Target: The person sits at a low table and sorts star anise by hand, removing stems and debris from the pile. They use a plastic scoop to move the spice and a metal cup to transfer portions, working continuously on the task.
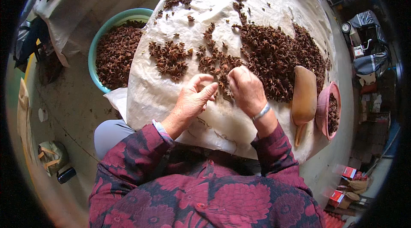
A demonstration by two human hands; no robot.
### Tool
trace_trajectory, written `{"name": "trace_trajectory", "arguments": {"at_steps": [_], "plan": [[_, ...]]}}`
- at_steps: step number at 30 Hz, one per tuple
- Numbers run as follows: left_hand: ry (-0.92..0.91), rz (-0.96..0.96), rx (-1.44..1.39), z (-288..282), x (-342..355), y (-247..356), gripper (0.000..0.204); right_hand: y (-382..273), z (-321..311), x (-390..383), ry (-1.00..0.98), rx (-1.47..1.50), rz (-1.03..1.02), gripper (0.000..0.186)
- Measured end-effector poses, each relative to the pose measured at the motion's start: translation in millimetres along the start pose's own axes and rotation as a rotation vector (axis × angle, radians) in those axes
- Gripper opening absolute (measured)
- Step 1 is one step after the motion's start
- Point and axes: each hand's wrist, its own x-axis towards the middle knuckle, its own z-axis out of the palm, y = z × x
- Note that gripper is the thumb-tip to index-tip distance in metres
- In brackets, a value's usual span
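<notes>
My left hand [192, 101] hovers over the white cloth [167, 110], its fingers loosely curved and the thumb apart from the index finger. Nothing shows in it. Beside it, my right hand [247, 89] is closed with its fingers pointing down, at the near edge of a small strip of star anise [220, 63]. Whatever its fingertips hold is hidden. A separate patch of star anise [169, 59] lies beyond my left hand. To the right of the strip spreads a large dark heap of star anise [274, 59]. Thin stem-like bits [220, 136] lie close to my body.
A tan scoop [304, 95] lies right of my right hand, handle toward me. Next to it a pink bowl [322, 114] holds small brown pieces. At the left stands a green-rimmed basin [93, 52] full of star anise. A bag [53, 157] rests on the floor.
</notes>
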Motion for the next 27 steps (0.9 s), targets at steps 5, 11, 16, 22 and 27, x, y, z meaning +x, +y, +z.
{"name": "trace_trajectory", "arguments": {"at_steps": [5, 11, 16, 22, 27], "plan": [[-0.216, 0.043, 0.105, 3, 0, -2, 0.019, -32, -11, -41, -0.065, 0.124, -0.162, 0.012], [-0.072, 0.358, 0.422, 13, -5, -23, 0.019, -38, -16, -63, -0.026, 0.139, -0.058, 0.009], [0.153, 0.157, -0.145, -8, 18, 0, 0.030, -57, -12, -74, -0.212, 0.450, -0.072, 0.009], [0.236, 0.232, -0.136, -14, 20, 9, 0.062, -18, -24, -48, -0.082, 0.266, 0.059, 0.010], [-0.014, 0.038, 0.040, -5, 16, 5, 0.031, 14, -12, -4, 0.064, -0.115, 0.183, 0.017]]}}
